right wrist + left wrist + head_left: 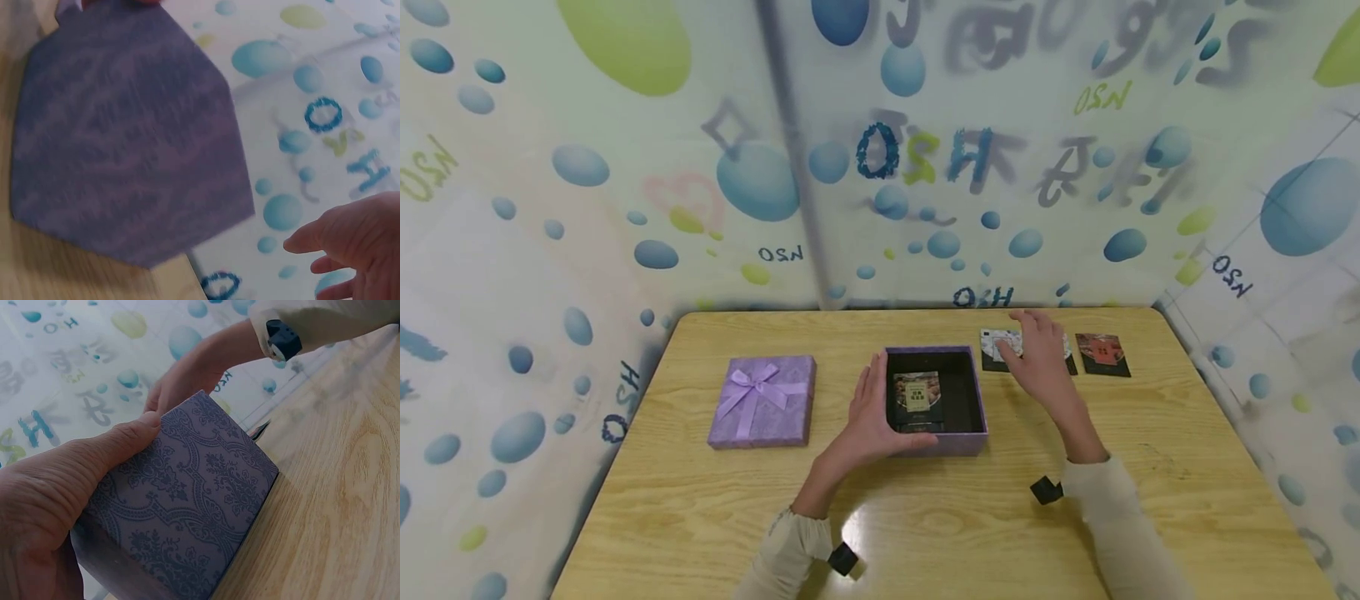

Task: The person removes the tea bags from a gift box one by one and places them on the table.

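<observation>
Purple gift box [958, 444] open at the centre of a wooden table [700, 517]

Left hand [872, 421] grips its eight-o'clock corner, thumb along the near wall, apparently steadying it; one dark packet [917, 400] lies inside. Right hand [1039, 360], empty, fingers apart, hovers at two o'clock, partly hiding a pale-and-black packet [997, 342]; a red-labelled packet [1103, 354] lies beyond. Bow-topped lid [762, 408] rests at nine o'clock.

Purple scrollwork-patterned box [190, 481], black interior [958, 390], purple lid [784, 423], lilac ribbon [758, 387], black-and-red packet [1103, 354], tan wood-grain worktop [940, 525]
</observation>
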